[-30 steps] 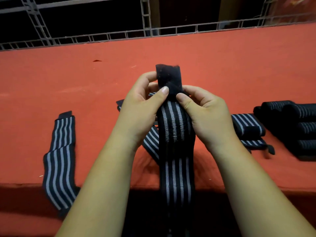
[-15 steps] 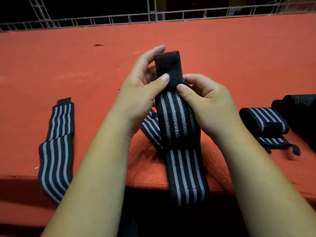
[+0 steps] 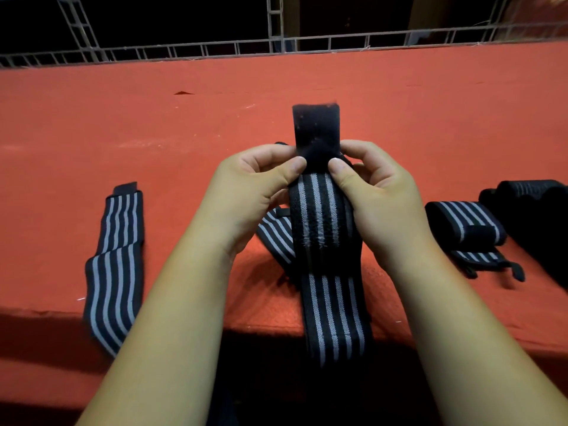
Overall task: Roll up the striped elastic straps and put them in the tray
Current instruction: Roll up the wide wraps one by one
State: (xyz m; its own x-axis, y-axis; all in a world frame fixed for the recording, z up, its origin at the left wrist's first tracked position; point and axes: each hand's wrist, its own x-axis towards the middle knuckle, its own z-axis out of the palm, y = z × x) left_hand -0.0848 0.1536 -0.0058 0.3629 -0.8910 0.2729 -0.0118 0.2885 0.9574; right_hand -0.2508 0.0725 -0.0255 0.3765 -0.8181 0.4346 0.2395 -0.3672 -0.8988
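Note:
A black strap with grey stripes (image 3: 322, 216) is held upright in front of me, its plain black end standing above my fingers and its tail hanging over the table's near edge. My left hand (image 3: 255, 192) pinches its left side near the top, thumb in front. My right hand (image 3: 378, 195) pinches the right side the same way. Another unrolled strap (image 3: 115, 259) lies flat at the left, drooping over the edge. A third strap (image 3: 275, 238) shows partly behind my left wrist. A rolled strap (image 3: 464, 222) rests at the right.
The red cloth-covered table (image 3: 153, 133) stretches across the view. A dark pile of rolled straps (image 3: 534, 216) sits at the far right edge. A loose strap end (image 3: 488, 262) lies in front of the rolled one. A metal lattice rail (image 3: 276, 47) runs along the far side.
My left fingers have curled in behind the strap instead of reaching up along its black end. Both thumbs sit closer together near the top of the stripes.

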